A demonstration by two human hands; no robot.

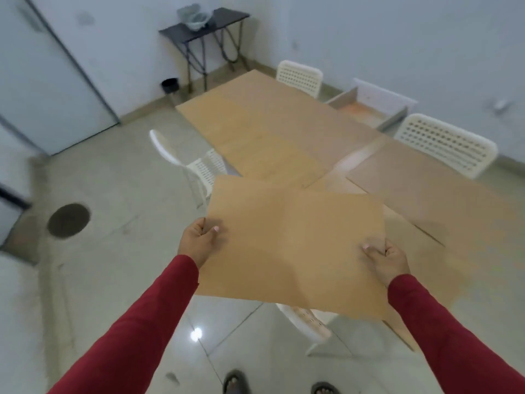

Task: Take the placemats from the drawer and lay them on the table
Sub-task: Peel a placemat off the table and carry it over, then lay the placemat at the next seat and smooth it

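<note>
At frame centre, left hand [200, 238] and right hand [387, 258] clamp a tan placemat [292, 245] above the table [270, 129], white chairs [446, 145] crowding its edges, open drawer [372, 108] upper right.

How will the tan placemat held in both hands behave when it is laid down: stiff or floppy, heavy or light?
The placemat is probably fairly stiff: pinched only at its side edges by the left hand and right hand, it stays flat without sagging. It seems light, since thumb-and-finger pinches carry it. Its smooth face might slide on the table.
</note>
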